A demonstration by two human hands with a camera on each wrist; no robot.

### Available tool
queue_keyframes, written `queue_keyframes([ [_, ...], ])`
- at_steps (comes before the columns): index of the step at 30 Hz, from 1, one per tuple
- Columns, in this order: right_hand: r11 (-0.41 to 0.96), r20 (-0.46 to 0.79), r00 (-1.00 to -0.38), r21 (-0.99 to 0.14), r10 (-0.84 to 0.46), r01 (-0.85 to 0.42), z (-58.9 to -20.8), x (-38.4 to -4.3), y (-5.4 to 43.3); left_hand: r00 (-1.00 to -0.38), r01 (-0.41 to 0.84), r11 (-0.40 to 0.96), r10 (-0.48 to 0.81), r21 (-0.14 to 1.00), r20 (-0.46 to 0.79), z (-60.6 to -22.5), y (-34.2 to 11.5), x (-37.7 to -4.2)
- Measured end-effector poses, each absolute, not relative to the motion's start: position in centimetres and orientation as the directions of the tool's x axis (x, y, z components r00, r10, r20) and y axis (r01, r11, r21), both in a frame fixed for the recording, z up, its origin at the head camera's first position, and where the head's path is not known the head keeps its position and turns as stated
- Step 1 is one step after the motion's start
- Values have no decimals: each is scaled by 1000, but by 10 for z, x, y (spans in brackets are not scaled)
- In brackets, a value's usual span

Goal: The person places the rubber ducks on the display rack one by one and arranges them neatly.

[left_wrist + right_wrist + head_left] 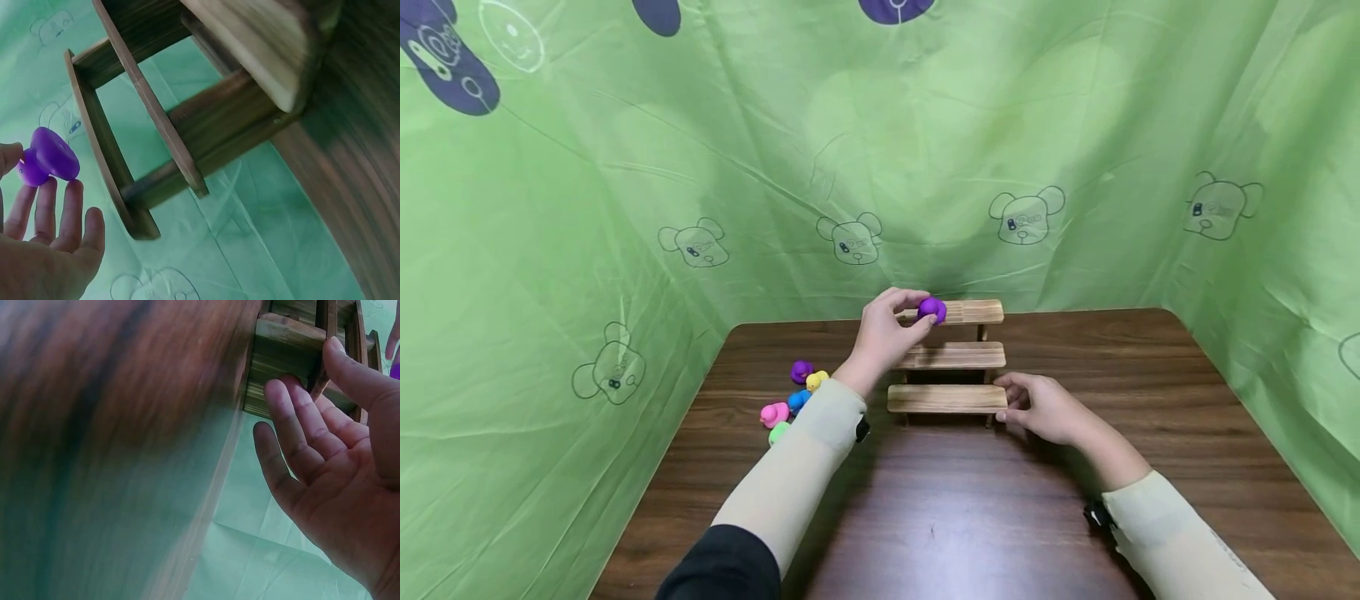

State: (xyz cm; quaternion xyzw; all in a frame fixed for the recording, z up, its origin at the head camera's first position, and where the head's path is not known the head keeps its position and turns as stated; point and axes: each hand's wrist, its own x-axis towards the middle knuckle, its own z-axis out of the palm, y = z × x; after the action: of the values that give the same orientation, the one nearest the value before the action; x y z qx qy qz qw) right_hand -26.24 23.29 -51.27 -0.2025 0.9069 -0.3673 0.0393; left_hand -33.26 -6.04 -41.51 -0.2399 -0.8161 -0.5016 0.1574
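Note:
My left hand (886, 332) pinches a purple rubber duck (932, 310) between thumb and fingertips, in front of the top step of a three-tier wooden display stand (947, 400). In the left wrist view the duck (55, 153) is held up beside the stand (206, 119), with a gap between them. My right hand (1047, 408) is at the right end of the lowest step, thumb at the front and fingers behind. The right wrist view shows the thumb tip against the plank edge of the stand (290, 344) and the fingers curved around its end.
Left of the stand, several small rubber ducks lie grouped on the brown wooden table (940, 508): purple (801, 371), yellow (817, 380), blue (799, 402), pink (774, 414) and green (778, 432). A green printed cloth (925, 150) hangs behind and at both sides.

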Motion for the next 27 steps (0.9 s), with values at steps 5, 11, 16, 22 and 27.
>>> queue_keyframes([
  [5, 645, 82, -915, -684, -396, -341, -512, -263, 231, -827, 561, 407, 256, 720, 500, -415, -44, -343],
  [11, 614, 73, -912, -717, -404, -330, -512, -264, 231, -833, 553, 420, 270, 720, 482, -416, -23, -348],
  [16, 611, 74, -914, -722, -398, -325, -514, -264, 231, -830, 558, 454, 287, 695, 479, -416, -7, -350],
  [22, 603, 75, -917, -732, -392, -317, -516, -264, 231, -844, 534, 545, 292, 647, 450, -417, 7, -349],
  [27, 600, 84, -916, -732, -392, -323, -515, -263, 232, -848, 527, 558, 294, 641, 441, -421, 14, -351],
])
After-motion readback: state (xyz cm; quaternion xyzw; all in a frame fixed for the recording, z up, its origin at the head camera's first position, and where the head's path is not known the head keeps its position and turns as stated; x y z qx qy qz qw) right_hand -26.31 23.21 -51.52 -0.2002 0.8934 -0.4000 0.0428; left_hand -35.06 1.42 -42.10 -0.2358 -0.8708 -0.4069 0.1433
